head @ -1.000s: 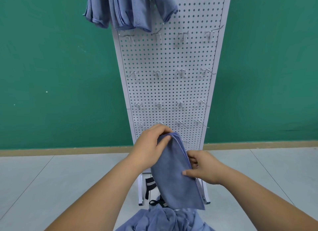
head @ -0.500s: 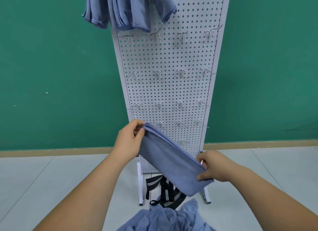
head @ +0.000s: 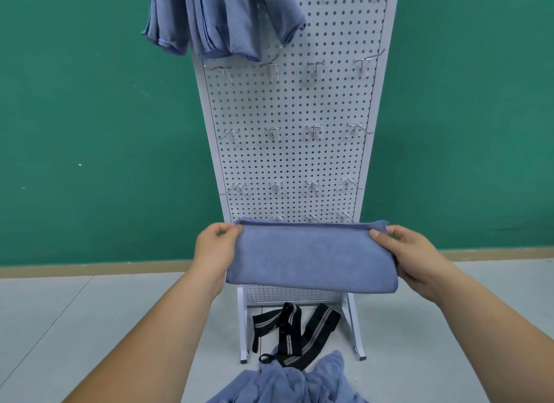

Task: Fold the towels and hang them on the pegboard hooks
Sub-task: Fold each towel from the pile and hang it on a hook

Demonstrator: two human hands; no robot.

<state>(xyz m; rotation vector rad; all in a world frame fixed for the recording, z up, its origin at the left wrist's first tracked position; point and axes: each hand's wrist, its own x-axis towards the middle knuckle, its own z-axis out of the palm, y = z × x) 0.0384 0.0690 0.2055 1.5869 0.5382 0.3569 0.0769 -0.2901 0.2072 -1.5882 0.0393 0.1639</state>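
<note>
A folded blue towel (head: 308, 257) is stretched level between my hands in front of the lower part of the white pegboard (head: 293, 108). My left hand (head: 214, 249) pinches its upper left corner. At the upper right corner my right hand (head: 410, 252) pinches the towel, thumb on the front. Several folded blue towels (head: 221, 18) hang from hooks along the board's top left. Rows of bare metal hooks (head: 313, 131) stick out of the board below them.
A heap of loose blue towels (head: 287, 384) lies at the bottom of the view, with black striped straps (head: 292, 327) on the grey floor by the pegboard's feet (head: 244, 327). A green wall (head: 90, 117) stands behind the board.
The towel has turned from hanging upright to slanted to level. My left hand moved left and my right hand moved right and up, spreading the towel wide between them.
</note>
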